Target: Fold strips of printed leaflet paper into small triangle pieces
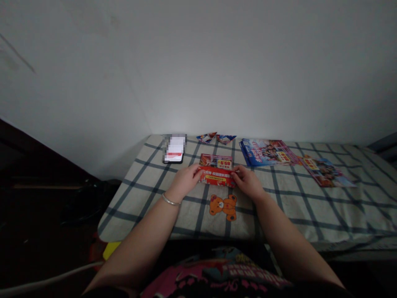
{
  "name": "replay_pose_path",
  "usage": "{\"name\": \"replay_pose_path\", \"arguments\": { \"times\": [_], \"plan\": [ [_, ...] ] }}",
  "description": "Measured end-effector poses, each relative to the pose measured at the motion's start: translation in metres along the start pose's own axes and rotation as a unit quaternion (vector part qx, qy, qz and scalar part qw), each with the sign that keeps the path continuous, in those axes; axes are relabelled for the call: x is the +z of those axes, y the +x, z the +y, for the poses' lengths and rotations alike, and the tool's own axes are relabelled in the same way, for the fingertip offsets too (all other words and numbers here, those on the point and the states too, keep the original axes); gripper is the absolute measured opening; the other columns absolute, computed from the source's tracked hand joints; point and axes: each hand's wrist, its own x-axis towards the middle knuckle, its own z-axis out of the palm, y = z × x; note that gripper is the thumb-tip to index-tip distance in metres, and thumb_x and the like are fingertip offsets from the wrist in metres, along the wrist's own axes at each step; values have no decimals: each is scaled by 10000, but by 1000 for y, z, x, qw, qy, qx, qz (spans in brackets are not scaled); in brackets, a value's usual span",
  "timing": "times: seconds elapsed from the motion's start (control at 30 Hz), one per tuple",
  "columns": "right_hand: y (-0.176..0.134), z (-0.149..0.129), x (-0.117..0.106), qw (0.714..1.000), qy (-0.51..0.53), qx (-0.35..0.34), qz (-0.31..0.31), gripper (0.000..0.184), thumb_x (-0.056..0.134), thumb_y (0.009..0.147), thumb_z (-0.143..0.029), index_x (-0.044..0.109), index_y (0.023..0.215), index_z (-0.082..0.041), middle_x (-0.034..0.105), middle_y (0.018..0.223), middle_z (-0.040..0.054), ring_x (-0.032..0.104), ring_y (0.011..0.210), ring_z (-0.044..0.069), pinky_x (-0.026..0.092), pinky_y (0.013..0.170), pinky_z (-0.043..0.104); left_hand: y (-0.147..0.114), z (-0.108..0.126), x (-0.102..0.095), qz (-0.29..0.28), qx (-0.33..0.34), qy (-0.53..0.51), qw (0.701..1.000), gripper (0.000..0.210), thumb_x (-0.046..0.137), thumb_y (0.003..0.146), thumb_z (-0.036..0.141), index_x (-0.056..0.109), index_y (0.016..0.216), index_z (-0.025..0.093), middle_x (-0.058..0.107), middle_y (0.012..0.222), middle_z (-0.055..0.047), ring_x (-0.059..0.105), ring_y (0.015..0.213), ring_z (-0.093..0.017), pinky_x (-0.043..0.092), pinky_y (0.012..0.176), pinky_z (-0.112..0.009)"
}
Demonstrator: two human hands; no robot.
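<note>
A printed flyer point(216, 176), red along its near part and folded over, lies in front of me on the checked tablecloth. My left hand point(187, 179) pinches its left edge, a silver bangle on that wrist. At the opposite edge, the fingers of my right hand point(247, 181) close on the flyer. Just below it, an orange bear picture point(223, 207) shows on the cloth. Beyond the flyer, near the wall, stand two small folded paper pieces, the left one point(206, 138) and the right one point(226, 139).
A stack of blue and pink flyers point(268, 152) lies to the right. Another flyer point(329, 171) is farther right, touching or overlapping the stack's edge. A phone point(174, 150) with a lit screen rests at the back left. Behind the table point(313, 211) rises a plain wall point(217, 70).
</note>
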Motion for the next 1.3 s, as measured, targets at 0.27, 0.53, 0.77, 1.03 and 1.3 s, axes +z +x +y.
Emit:
{"name": "replay_pose_path", "arguments": {
  "times": [0.27,0.53,0.77,1.03,1.3],
  "plan": [
    [3,-7,2,998,-51,33,28,227,510,875,-394,618,1000,-238,658,655,-16,597,589,158,370,538,260,0,0,5,2,-19,7,1000,187,482,940,331,626,954,213,701,820,-17,641,709,-174,376,606,-262],
    [3,-9,8,998,-38,-46,13,322,587,834,-351,592,1131,-224,635,712,-12,572,630,153,403,580,263,2,-1,6,61,25,120,991,146,552,894,299,646,847,199,657,850,-55,604,848,-222,425,737,-323],
    [8,-6,16,996,-70,-51,33,214,574,858,-329,664,1016,-216,633,745,21,555,700,171,424,656,285,3,-4,8,122,24,62,990,205,501,916,273,654,1034,206,650,1034,-67,603,966,-221,468,865,-366],
    [10,-7,16,995,-85,-26,43,234,569,866,-333,667,1041,-213,644,754,22,557,734,184,414,682,295,4,-7,12,67,71,1,995,301,460,946,332,660,1139,215,614,1269,-58,548,1167,-214,422,1047,-403],
    [12,-5,18,985,-147,-50,79,233,570,873,-370,683,1001,-211,684,830,44,582,770,204,415,742,326,0,-6,22,34,46,138,989,533,542,882,426,513,1351,175,420,1470,-144,347,1372,-314,282,1143,-473]
  ]
}}
